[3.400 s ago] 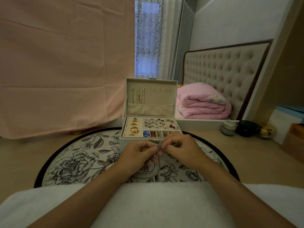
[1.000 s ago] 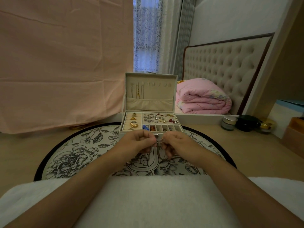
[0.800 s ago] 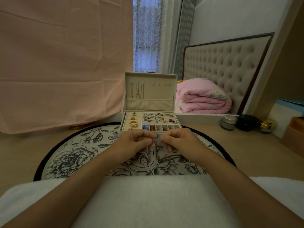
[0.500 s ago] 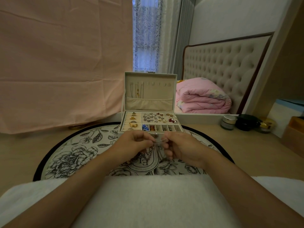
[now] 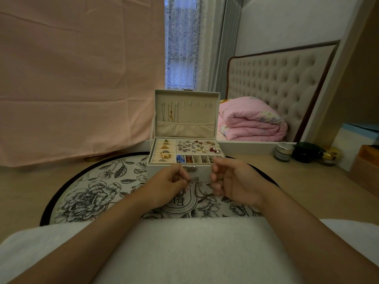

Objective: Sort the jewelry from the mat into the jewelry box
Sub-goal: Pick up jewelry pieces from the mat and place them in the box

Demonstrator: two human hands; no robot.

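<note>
The cream jewelry box [image 5: 178,171] stands open on the far side of the round floral mat [image 5: 92,191]. Its tray holds gold rings at the left, several silver and red pieces at the right, and small compartments along the front. Thin necklaces hang inside its lid. Just in front of the box, my left hand [image 5: 166,185] pinches a fine silver chain [image 5: 190,183]. A thin strand of it runs level to the fingertips of my right hand [image 5: 233,181], whose thumb is raised and fingers loosely curled. Part of the chain dangles below my left fingers.
A white fluffy cloth [image 5: 184,242] covers my lap below my forearms. Small cosmetic jars [image 5: 284,152] and a black pot [image 5: 305,153] stand on the floor at the right beside a wooden box [image 5: 365,171]. A pink quilt [image 5: 250,121] lies on the bed behind.
My hands have drawn apart, the right one moving to the right and loosening its fingers. The chain now stretches between them instead of being bunched under both sets of fingertips.
</note>
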